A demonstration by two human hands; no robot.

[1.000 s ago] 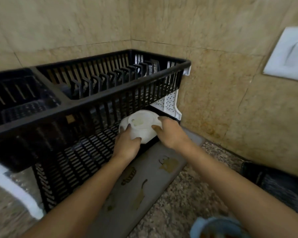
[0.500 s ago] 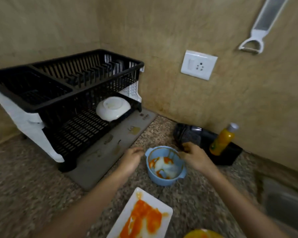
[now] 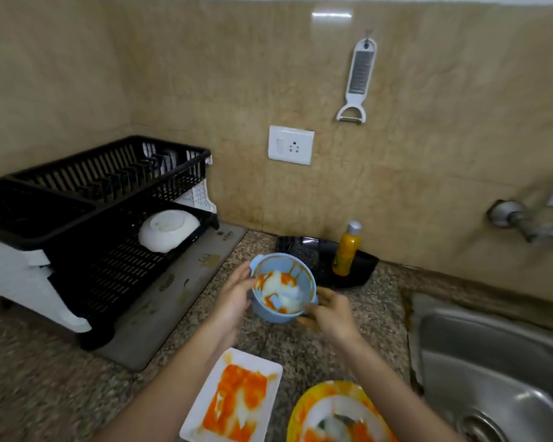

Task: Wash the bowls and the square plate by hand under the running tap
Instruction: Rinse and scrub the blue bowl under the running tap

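Waiting nearest the camera, a white square plate [image 3: 233, 400] and a yellow bowl [image 3: 316, 400] sit on the granite counter [image 3: 300, 346] beside the steel sink [image 3: 492, 378], both smeared with orange sauce and not yet washed. Just beyond them a person holds a small blue bowl [image 3: 283, 288], streaked orange and white inside and tilted, apparently lifted off the counter. The left hand [image 3: 233, 301] curls round one side near a rim handle, and the right hand [image 3: 331, 314] grips the opposite side. Farther back, one white bowl [image 3: 168, 229] rests upside down on the lower shelf of the black dish rack [image 3: 109, 275], apparently clean. The tap [image 3: 530, 224] juts from the far right wall; whether water runs cannot be told. By this showing, one piece is done and three remain.
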